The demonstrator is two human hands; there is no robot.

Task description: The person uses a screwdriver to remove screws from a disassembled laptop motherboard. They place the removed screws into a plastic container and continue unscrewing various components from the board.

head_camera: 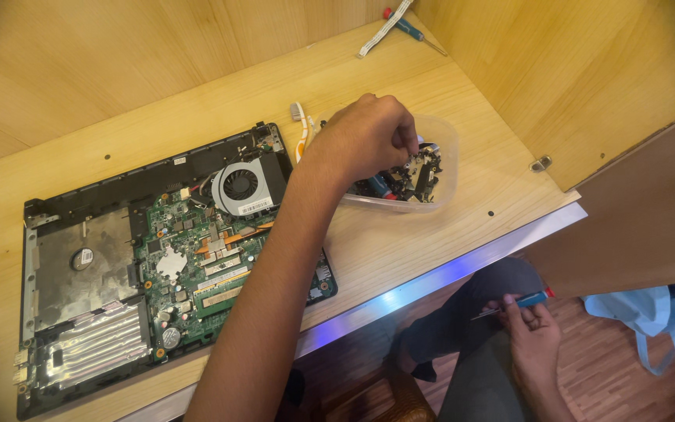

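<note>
Clear plastic tub (pixel 441 168) of small parts, with the left hand (pixel 369 137) dipped into it.

Wood desk (pixel 400 242) holds an open laptop (pixel 158 266) with its cover already off; the green board (pixel 197 258) and the round fan (pixel 241 186) show, and both are still in place; the left hand's fingers are pinched together down among the little black pieces in the tub, just right of the laptop; I cannot tell if they grip one; the right hand (pixel 533 336) rests low by the lap, fingers closed round a small blue screwdriver (pixel 521 302); a toothbrush (pixel 301 129) lies beside the tub; another screwdriver (pixel 414 30) lies far back.
</note>
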